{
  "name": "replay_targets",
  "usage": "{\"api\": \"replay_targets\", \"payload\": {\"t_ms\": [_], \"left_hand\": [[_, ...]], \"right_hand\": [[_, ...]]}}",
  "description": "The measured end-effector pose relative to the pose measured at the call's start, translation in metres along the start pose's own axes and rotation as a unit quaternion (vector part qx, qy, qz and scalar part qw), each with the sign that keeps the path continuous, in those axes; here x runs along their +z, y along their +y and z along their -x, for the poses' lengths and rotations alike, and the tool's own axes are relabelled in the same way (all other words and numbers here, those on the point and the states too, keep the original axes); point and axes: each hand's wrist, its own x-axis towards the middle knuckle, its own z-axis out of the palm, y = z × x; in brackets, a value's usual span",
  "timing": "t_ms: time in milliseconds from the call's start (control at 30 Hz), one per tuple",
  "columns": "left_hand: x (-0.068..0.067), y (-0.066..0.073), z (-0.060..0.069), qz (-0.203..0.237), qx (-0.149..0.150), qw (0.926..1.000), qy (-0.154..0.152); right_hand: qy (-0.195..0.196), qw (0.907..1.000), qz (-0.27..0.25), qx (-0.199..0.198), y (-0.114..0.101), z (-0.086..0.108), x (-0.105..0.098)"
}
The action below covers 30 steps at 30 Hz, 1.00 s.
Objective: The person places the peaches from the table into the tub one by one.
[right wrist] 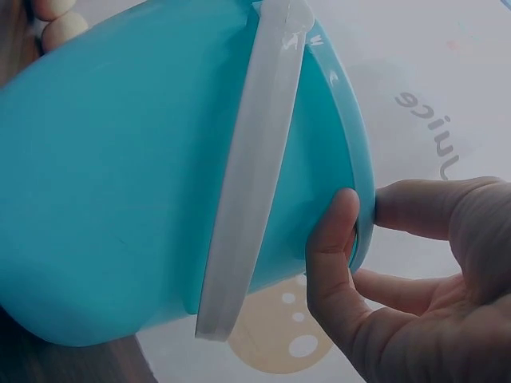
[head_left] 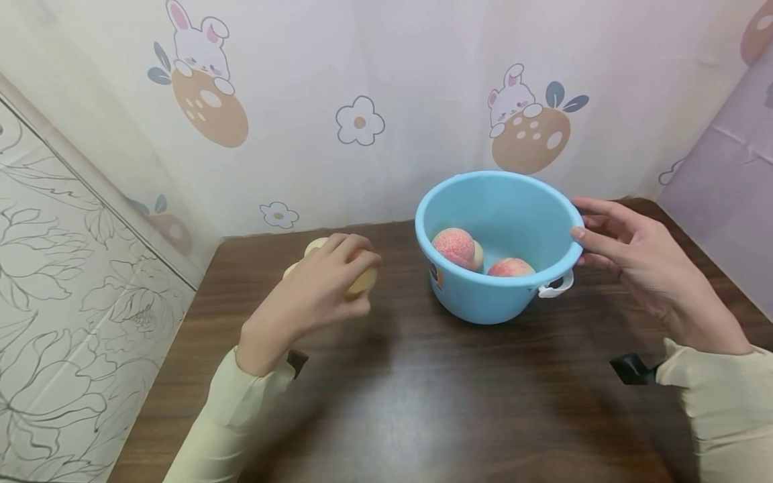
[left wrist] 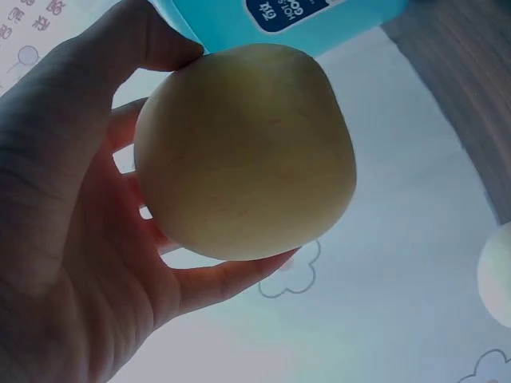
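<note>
My left hand (head_left: 317, 285) grips a pale yellow peach (left wrist: 247, 152) a little above the table, left of the blue bucket (head_left: 483, 295). In the left wrist view, thumb and fingers wrap round the peach's sides. Two more pale round fruits (head_left: 314, 245) show behind that hand, partly hidden by it. My right hand (head_left: 655, 268) pinches the bucket's rim (right wrist: 363, 159) on its right side, with fingers on both faces of the rim. Inside the bucket lie pink peaches (head_left: 454, 245), one near the left wall and another peach (head_left: 510, 267) near the front.
The bucket stands upright on a dark wood table (head_left: 386, 402), near its back edge. Its white handle (right wrist: 247, 175) hangs down along the outside. A cloth with rabbit prints (head_left: 386, 174) rises behind the table, and a flower-patterned panel (head_left: 72, 322) borders the left side.
</note>
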Motion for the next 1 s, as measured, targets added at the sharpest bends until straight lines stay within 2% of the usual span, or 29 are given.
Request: {"api": "replay_targets", "payload": {"t_ms": [267,500,733,1000], "left_hand": [[-0.003,0.004,-0.009,-0.012,-0.001,0.9997,0.019],[-0.011,0.010,-0.024,0.000,-0.001,0.9996,0.027],[-0.012,0.013,-0.042,0.015,0.037,0.9983,0.042],[-0.010,0.018,-0.059,0.036,0.074,0.9932,0.082]], "right_hand": [[-0.003,1.0000,-0.010,-0.001,0.000,0.000,0.001],[-0.004,0.9997,-0.026,-0.002,0.001,0.000,0.000],[-0.004,0.9992,-0.040,-0.004,0.002,0.000,0.000],[0.000,0.9991,0.043,0.002,0.000,0.000,0.000]]}}
